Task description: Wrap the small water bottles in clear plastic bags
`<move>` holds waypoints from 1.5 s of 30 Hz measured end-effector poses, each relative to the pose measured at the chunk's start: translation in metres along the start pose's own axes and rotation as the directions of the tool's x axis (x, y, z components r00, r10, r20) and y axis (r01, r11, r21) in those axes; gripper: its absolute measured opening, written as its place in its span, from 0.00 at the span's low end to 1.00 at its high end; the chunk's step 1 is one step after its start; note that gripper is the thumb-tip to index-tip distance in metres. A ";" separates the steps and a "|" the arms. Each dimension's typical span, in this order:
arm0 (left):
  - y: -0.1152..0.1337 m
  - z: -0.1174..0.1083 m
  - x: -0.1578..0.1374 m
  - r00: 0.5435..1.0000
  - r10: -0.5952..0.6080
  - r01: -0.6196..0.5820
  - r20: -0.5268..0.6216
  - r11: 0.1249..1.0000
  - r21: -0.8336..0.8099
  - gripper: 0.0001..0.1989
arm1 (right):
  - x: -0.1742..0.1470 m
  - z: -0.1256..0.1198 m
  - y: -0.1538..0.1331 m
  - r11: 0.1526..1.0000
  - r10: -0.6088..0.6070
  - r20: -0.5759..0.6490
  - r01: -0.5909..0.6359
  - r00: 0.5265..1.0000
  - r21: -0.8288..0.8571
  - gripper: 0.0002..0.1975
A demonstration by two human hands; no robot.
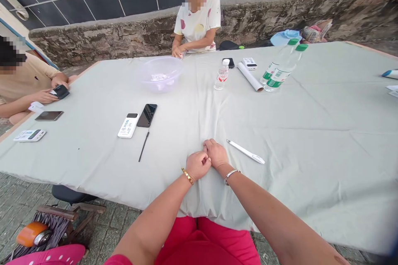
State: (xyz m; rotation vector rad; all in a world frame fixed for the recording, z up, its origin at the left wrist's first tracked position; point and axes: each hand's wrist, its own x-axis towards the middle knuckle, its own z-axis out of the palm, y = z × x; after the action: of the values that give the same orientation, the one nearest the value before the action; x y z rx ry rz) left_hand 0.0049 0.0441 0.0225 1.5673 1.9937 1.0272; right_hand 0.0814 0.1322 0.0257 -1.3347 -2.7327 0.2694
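On the grey tablecloth (174,132) my two hands rest together, touching at the fingers. My left hand (198,165) is curled into a loose fist, and nothing shows in it. Just beyond and beside it, my right hand (217,154) lies palm down with its fingers bent under and nothing visible in them. A slim white pen-shaped tool (245,152) lies to the right of my right hand, apart from it. Off to the left are a black phone (147,115) with a dark wrist strap (143,146) and a white power bank (128,126).
Further back stand a clear purple basin (161,85), a small bottle (221,75), a paper roll (250,77) and two green-capped bottles (282,68). One person (199,20) sits opposite; another (27,78) at left holds a black object (61,91). A stool (74,195) is below left.
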 end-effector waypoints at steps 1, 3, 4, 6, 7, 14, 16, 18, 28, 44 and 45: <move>0.000 0.000 0.000 1.000 0.002 -0.002 0.000 1.000 -0.001 0.09 | 0.000 0.001 0.000 1.000 0.001 -0.001 -0.001 1.000 0.003 0.10; -0.001 0.000 0.000 1.000 0.010 -0.010 -0.004 1.000 -0.004 0.09 | 0.000 0.001 0.000 1.000 0.003 -0.005 -0.003 1.000 0.006 0.10; -0.001 0.000 0.000 1.000 0.015 -0.015 -0.008 1.000 -0.006 0.09 | 0.000 0.002 0.000 1.000 0.005 -0.005 -0.005 1.000 0.006 0.11; -0.001 0.001 -0.001 1.000 0.024 -0.025 -0.017 1.000 -0.011 0.09 | 0.000 0.002 0.000 1.000 0.009 -0.002 -0.009 1.000 0.002 0.10; -0.001 0.001 -0.001 0.999 0.028 -0.028 -0.021 1.000 -0.013 0.09 | 0.000 0.002 0.000 1.000 0.009 0.000 -0.009 1.000 0.000 0.10; -0.001 0.000 0.000 0.999 0.036 -0.036 -0.025 0.999 -0.015 0.10 | 0.000 0.001 0.000 1.000 0.005 -0.008 -0.005 1.000 0.001 0.10; -0.001 0.000 0.000 0.999 0.030 -0.030 -0.025 0.999 -0.012 0.09 | 0.000 0.002 -0.001 1.000 0.007 -0.004 -0.007 1.000 0.001 0.10; 0.000 -0.001 0.000 0.999 0.021 -0.021 -0.026 1.000 -0.012 0.10 | 0.000 0.002 -0.001 1.000 0.014 0.004 -0.014 1.000 -0.002 0.10; 0.003 -0.002 -0.001 0.999 0.025 -0.026 -0.027 0.999 -0.035 0.10 | 0.000 -0.001 -0.003 1.000 0.026 0.012 -0.026 1.000 0.006 0.11; 0.000 0.001 -0.002 0.998 0.048 -0.050 -0.043 0.998 -0.045 0.10 | -0.001 -0.003 -0.002 1.000 0.028 0.035 -0.027 0.999 -0.004 0.10; 0.000 0.001 -0.002 0.998 0.048 -0.050 -0.043 0.998 -0.047 0.10 | -0.001 -0.003 -0.002 1.000 0.026 0.034 -0.026 0.999 -0.003 0.10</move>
State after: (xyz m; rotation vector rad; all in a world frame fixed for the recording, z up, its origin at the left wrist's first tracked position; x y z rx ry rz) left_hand 0.0066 0.0428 0.0215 1.5894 1.9515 1.1269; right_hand 0.0814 0.1303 0.0285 -1.3803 -2.7453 0.2940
